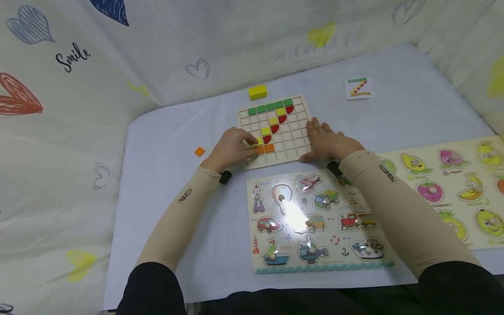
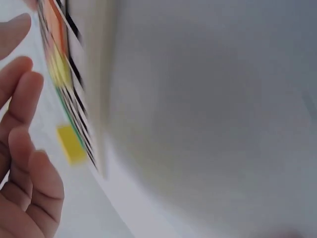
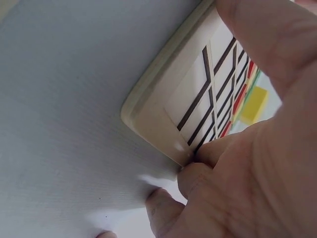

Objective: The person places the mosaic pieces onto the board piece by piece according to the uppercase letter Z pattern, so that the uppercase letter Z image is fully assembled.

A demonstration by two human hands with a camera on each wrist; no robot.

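Note:
A wooden grid board (image 1: 293,131) lies on the white-covered table. Green tiles (image 1: 269,107) line its far row, and yellow squares with red quarter-round pieces run diagonally from them. Orange tiles (image 1: 269,148) sit at the near left. Over that corner is my left hand (image 1: 230,151), its thumb and index fingertips beside the orange and yellow tiles. In the left wrist view the fingers (image 2: 29,99) are loosely bent, with nothing visible between them. My right hand (image 1: 328,142) holds the board's near right corner, thumb on the near edge and fingers along the right edge.
A loose orange tile (image 1: 199,151) lies left of the board. Behind it stands a yellow block (image 1: 257,92). A pattern card (image 1: 359,89) is at the far right. A vehicle puzzle board (image 1: 275,238) and a fruit puzzle board (image 1: 425,218) occupy the near side and right.

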